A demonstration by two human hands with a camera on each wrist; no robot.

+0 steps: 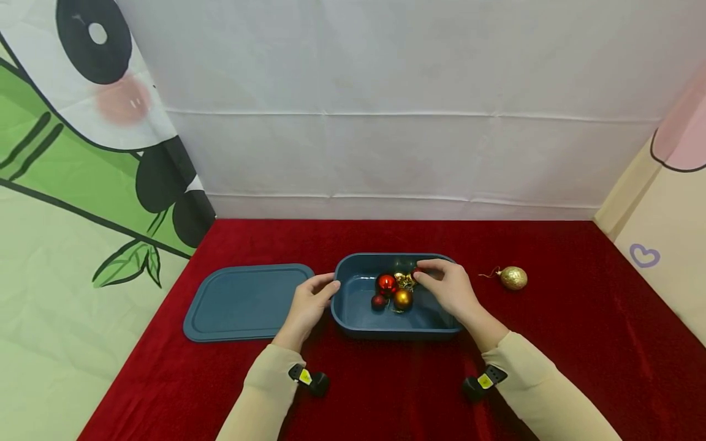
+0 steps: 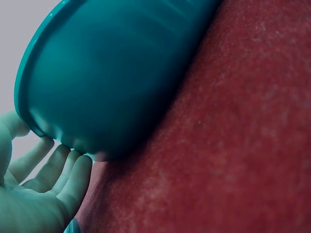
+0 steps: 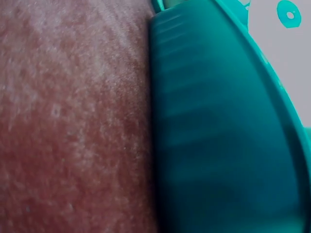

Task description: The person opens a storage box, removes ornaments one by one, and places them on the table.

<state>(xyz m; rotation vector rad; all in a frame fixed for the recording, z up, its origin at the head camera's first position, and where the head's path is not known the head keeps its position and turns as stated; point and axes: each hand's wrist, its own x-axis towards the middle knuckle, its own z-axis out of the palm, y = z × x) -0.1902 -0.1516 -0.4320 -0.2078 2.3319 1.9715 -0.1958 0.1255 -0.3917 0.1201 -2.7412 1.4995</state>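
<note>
Ornaments (image 1: 394, 292) lie in our blue tub (image 1: 353, 315); our right hand (image 1: 449, 286) pinches one, our left hand (image 1: 309, 304) rests relaxed against its wall.

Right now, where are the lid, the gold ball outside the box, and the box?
lid (image 1: 245, 301), head view, middle of its flat top.
gold ball (image 1: 513, 278), head view, its centre.
box (image 1: 353, 293), head view, bare floor inside.

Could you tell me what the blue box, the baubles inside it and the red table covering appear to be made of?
The blue box looks like moulded plastic: smooth matte walls, rounded corners. The baubles seem to be glossy plastic or glass, given their sharp highlights; I cannot tell which. The red table covering looks like velvet, with a soft nap and patchy sheen.
</note>
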